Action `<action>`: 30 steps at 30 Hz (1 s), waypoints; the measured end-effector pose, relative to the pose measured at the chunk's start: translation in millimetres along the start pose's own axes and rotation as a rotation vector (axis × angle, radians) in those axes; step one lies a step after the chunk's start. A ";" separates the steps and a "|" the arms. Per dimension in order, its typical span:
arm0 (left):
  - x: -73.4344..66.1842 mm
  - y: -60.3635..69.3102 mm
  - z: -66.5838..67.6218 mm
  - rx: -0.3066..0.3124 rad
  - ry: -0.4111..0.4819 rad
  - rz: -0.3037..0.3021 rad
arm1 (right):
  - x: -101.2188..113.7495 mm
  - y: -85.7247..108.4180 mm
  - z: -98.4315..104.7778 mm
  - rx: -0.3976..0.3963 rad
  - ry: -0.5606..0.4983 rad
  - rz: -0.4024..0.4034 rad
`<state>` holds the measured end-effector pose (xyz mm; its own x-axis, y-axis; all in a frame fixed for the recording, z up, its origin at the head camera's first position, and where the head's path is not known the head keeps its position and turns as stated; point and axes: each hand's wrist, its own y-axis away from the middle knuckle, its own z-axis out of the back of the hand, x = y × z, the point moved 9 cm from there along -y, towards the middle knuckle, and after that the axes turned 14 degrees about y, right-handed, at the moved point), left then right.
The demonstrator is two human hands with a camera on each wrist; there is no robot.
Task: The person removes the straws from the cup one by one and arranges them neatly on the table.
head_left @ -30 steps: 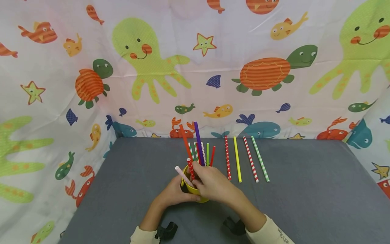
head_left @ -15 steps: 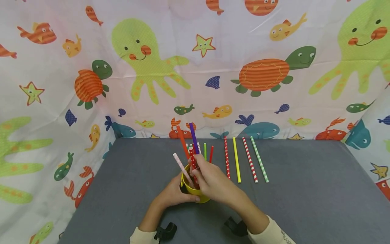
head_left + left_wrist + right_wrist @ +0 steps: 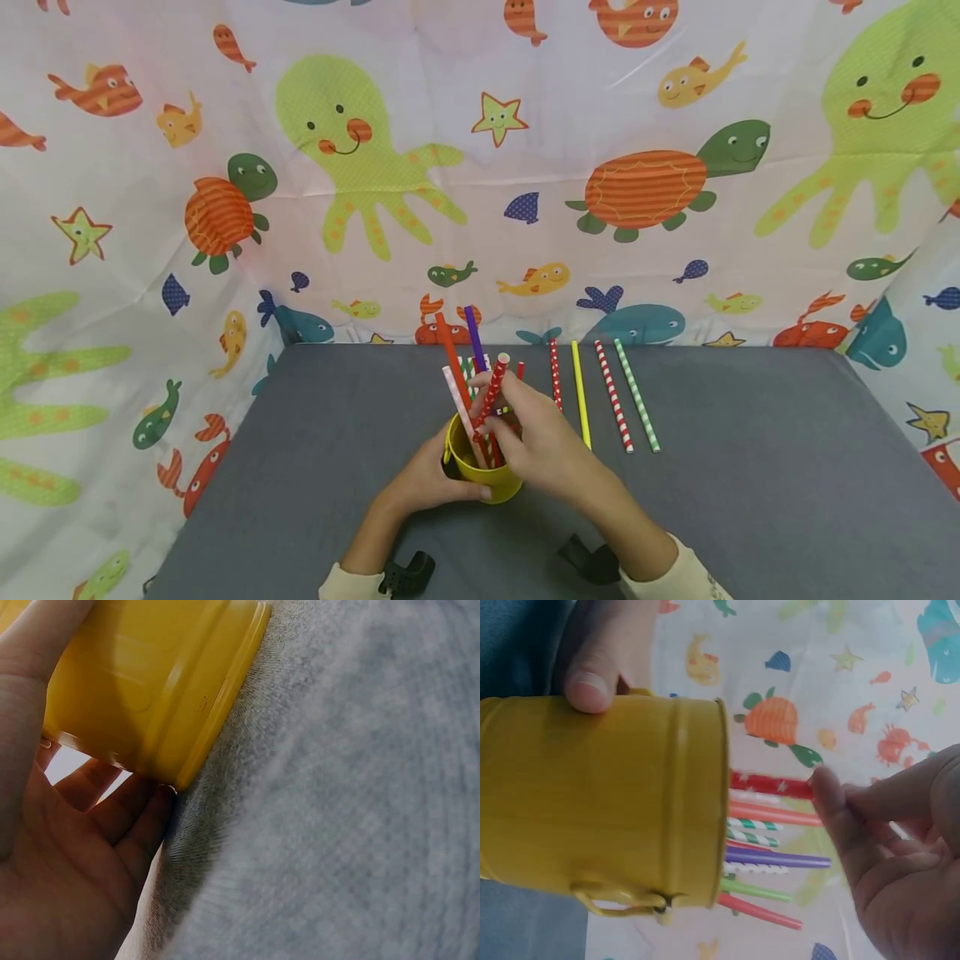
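Observation:
My left hand (image 3: 429, 478) grips a small yellow bucket (image 3: 504, 485), its thumb along the near side; in the left wrist view its fingers (image 3: 142, 817) reach round the bucket's lower part. Between thumb and fingers of my right hand (image 3: 551, 437) is a red straw with white stars (image 3: 772, 784), its lower end in the bucket and its top tilted right. Other straws stand in the bucket: a pale pink one (image 3: 456, 390), an orange one (image 3: 447, 342), a purple one (image 3: 475, 335), and several striped, green and red ones partly hidden by my right hand.
Right of the bucket, several straws lie side by side on the grey cloth (image 3: 750, 467): red dotted (image 3: 555, 371), yellow (image 3: 581, 392), red striped (image 3: 613, 392) and green striped (image 3: 636, 392). A sea-animal curtain (image 3: 547, 217) hangs behind the table.
The red starred straw has risen in my right hand, its top swinging rightward. The pink straw has shifted right beside the orange one. My left hand stays on the bucket.

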<state>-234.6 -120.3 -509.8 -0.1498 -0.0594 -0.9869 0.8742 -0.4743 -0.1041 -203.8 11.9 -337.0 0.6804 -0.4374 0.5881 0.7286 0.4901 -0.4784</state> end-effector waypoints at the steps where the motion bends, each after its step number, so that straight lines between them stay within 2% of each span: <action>1: 0.2 -0.1 -0.1 -0.002 0.001 0.002 | 0.1 0.6 2.7 -0.010 -0.012 0.003; 4: 0.0 -0.7 0.0 -0.006 0.003 -0.002 | -0.1 3.4 13.6 -0.064 -0.024 0.005; 10: 0.0 -0.6 -1.8 -0.002 0.025 0.009 | 0.8 8.2 38.2 -0.205 0.028 0.049; 16: -26.9 4.1 -6.8 0.001 0.043 -0.004 | -3.7 13.9 60.3 -0.319 0.091 0.102; 18: -23.3 4.1 -5.3 -0.007 0.032 0.001 | -7.3 16.0 66.7 -0.345 0.110 0.107; 23: 4.5 0.8 0.9 -0.024 0.001 0.037 | -21.5 22.3 83.1 -0.404 0.146 0.079; 30: 1.9 1.1 -0.2 -0.020 0.008 0.034 | -41.3 31.6 105.5 -0.482 0.253 0.016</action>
<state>-233.9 -120.8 -511.7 -0.1163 -0.0682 -0.9909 0.8877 -0.4547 -0.0729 -217.2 124.9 -307.7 0.6464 -0.6297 0.4310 0.6310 0.1234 -0.7659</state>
